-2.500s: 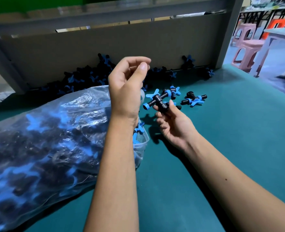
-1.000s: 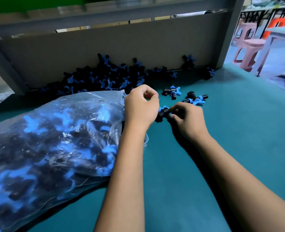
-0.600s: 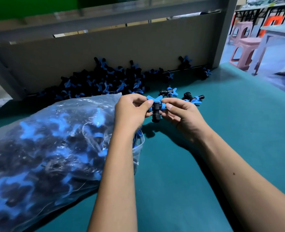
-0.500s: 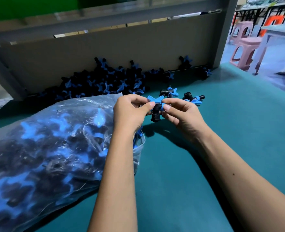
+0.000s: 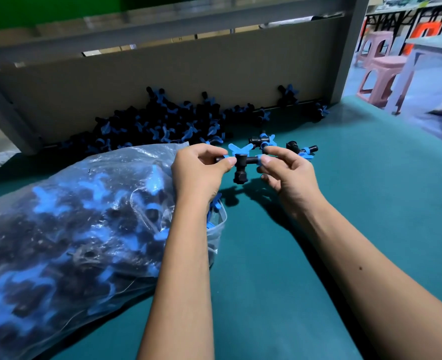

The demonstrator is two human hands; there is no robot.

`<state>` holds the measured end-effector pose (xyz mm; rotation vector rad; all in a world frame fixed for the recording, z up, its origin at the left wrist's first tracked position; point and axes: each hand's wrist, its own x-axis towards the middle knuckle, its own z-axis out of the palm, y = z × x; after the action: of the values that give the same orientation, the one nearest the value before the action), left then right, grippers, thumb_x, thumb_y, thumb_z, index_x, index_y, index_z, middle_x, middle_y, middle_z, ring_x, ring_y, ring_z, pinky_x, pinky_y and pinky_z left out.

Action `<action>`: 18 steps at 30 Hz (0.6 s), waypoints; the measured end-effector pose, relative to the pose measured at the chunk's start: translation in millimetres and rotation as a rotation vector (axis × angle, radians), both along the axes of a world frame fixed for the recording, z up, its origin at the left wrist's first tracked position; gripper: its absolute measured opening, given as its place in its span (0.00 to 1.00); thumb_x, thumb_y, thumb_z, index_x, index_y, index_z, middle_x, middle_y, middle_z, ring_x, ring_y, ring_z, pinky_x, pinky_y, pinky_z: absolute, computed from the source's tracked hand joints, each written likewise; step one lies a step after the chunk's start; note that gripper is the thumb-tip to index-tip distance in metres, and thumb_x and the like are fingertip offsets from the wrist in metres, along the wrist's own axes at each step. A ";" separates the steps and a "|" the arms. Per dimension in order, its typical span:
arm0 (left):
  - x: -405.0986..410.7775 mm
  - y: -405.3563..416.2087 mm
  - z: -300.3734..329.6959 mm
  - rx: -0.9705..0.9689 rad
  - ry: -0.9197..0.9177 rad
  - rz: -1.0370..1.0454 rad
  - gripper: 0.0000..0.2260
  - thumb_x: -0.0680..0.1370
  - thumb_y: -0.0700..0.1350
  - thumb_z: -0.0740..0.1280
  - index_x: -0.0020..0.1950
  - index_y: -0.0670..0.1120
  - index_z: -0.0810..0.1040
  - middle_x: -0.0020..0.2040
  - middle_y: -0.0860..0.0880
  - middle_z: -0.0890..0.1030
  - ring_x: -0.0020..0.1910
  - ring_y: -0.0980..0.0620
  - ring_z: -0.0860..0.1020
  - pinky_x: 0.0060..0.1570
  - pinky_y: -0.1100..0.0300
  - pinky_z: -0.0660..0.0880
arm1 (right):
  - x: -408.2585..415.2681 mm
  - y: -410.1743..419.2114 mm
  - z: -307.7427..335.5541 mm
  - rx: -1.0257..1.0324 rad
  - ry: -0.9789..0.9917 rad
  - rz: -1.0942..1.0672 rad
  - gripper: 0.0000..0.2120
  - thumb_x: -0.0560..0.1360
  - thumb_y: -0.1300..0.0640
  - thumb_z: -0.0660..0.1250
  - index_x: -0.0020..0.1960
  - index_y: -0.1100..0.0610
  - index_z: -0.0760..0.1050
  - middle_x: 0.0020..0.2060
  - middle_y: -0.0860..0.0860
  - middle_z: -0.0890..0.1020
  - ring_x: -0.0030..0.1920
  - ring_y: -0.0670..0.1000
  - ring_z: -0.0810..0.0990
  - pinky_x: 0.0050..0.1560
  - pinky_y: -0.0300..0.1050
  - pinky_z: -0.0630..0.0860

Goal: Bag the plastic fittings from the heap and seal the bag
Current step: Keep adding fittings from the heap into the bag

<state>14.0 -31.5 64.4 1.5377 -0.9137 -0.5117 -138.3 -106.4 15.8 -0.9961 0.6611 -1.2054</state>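
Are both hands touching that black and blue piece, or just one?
Touching, both. The head view shows the left hand pinching one end of the fitting and the right hand pinching the other, holding it above the green table.

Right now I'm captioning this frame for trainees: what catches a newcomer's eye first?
A black-and-blue tee fitting, pinched by the left hand and right hand at centre. At left lies a bulging clear bag of fittings; behind, a heap lies against the board.
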 end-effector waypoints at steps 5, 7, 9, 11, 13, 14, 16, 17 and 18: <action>0.5 -0.2 -2.0 0.070 -0.086 -0.047 0.09 0.69 0.39 0.82 0.40 0.51 0.85 0.40 0.50 0.87 0.44 0.48 0.86 0.55 0.47 0.82 | 4.9 6.2 -0.3 -0.111 0.118 0.095 0.08 0.73 0.64 0.75 0.51 0.55 0.82 0.42 0.51 0.86 0.41 0.50 0.85 0.43 0.40 0.80; 0.3 0.9 -0.2 0.063 -0.050 -0.061 0.08 0.70 0.38 0.81 0.42 0.48 0.85 0.41 0.47 0.87 0.45 0.44 0.86 0.56 0.45 0.82 | 5.7 6.0 -0.2 -0.112 0.091 0.098 0.10 0.74 0.65 0.74 0.51 0.53 0.82 0.42 0.49 0.85 0.43 0.48 0.83 0.43 0.40 0.80; -0.4 2.4 1.9 0.032 -0.009 -0.028 0.06 0.71 0.38 0.80 0.42 0.46 0.85 0.38 0.47 0.87 0.43 0.44 0.87 0.55 0.45 0.83 | 8.1 4.6 -0.4 -0.090 0.030 0.037 0.09 0.75 0.66 0.73 0.53 0.55 0.82 0.41 0.47 0.84 0.42 0.45 0.82 0.43 0.40 0.80; -1.3 3.6 3.9 0.007 0.031 0.009 0.05 0.72 0.37 0.79 0.41 0.45 0.85 0.35 0.48 0.86 0.40 0.46 0.87 0.54 0.47 0.83 | 8.4 1.2 0.7 -0.045 -0.011 -0.086 0.09 0.76 0.66 0.71 0.55 0.57 0.80 0.40 0.49 0.83 0.39 0.45 0.80 0.42 0.39 0.79; -2.9 3.4 5.2 -0.001 0.050 0.027 0.05 0.72 0.38 0.79 0.40 0.45 0.85 0.35 0.49 0.86 0.40 0.46 0.87 0.54 0.47 0.83 | 7.6 -0.9 0.5 -0.035 0.007 -0.170 0.09 0.77 0.65 0.71 0.57 0.60 0.77 0.40 0.52 0.81 0.36 0.46 0.79 0.42 0.41 0.80; -4.4 2.7 5.5 -0.003 0.045 0.040 0.05 0.72 0.39 0.79 0.39 0.46 0.84 0.35 0.50 0.86 0.41 0.46 0.87 0.54 0.47 0.83 | 7.6 -0.5 -0.7 -0.061 0.064 -0.209 0.09 0.78 0.64 0.71 0.57 0.60 0.77 0.42 0.53 0.81 0.36 0.47 0.80 0.42 0.42 0.80; -8.3 0.8 6.5 -0.014 0.030 0.073 0.06 0.73 0.43 0.79 0.38 0.47 0.84 0.34 0.52 0.86 0.41 0.48 0.87 0.54 0.48 0.83 | 9.6 4.0 -3.4 -0.186 0.224 -0.266 0.08 0.78 0.58 0.71 0.56 0.58 0.76 0.47 0.53 0.81 0.37 0.50 0.81 0.39 0.43 0.80; -10.2 0.1 6.9 -0.022 0.027 0.089 0.07 0.73 0.45 0.78 0.38 0.47 0.83 0.34 0.52 0.86 0.41 0.48 0.86 0.54 0.48 0.83 | 11.7 7.7 -4.3 -0.272 0.286 -0.251 0.09 0.77 0.55 0.72 0.54 0.56 0.77 0.48 0.51 0.81 0.38 0.52 0.81 0.36 0.42 0.79; -11.5 -0.5 7.0 -0.028 0.023 0.101 0.07 0.73 0.46 0.78 0.38 0.47 0.83 0.34 0.52 0.85 0.41 0.49 0.86 0.54 0.48 0.82 | 14.3 11.4 -4.4 -0.352 0.335 -0.210 0.11 0.75 0.52 0.74 0.54 0.54 0.77 0.49 0.50 0.82 0.41 0.54 0.82 0.35 0.42 0.79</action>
<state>2.5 -32.0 71.4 1.5411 -0.8175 -0.4412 -124.0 -95.0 11.3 -1.4727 0.8486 -1.3819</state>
